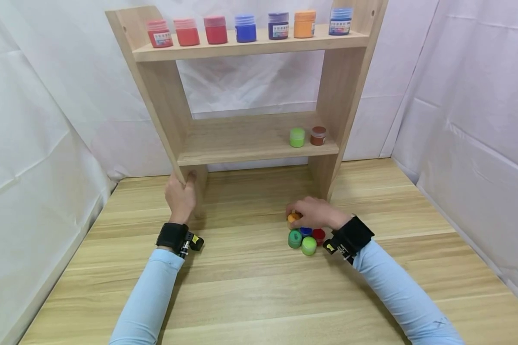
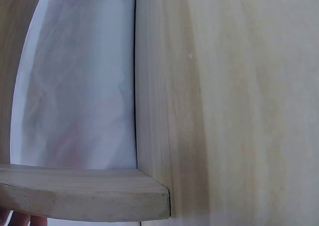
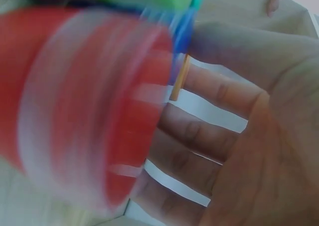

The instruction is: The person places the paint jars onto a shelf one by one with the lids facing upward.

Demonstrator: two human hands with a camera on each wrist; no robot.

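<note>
Plainly, shelf (image 1: 241, 136) in left hand (image 1: 180, 196), orange jar (image 1: 293, 218) in right hand (image 1: 315, 212) (wrist view: sliver (image 3: 179, 79)).

In my head view, bright, diffuse light covers the table (image 1: 241, 297); soft shadows run beside my sleeves (image 1: 147, 297). My left wrist view is dimmer, with a bluish cast. In my right wrist view, the red jar (image 3: 84, 106) is blurred.

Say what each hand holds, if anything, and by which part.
Left hand: the pale wooden shelf unit, by the lower front edge of its left panel. Right hand: a round orange jar, apparently by its sides; exact contact hidden.
</note>
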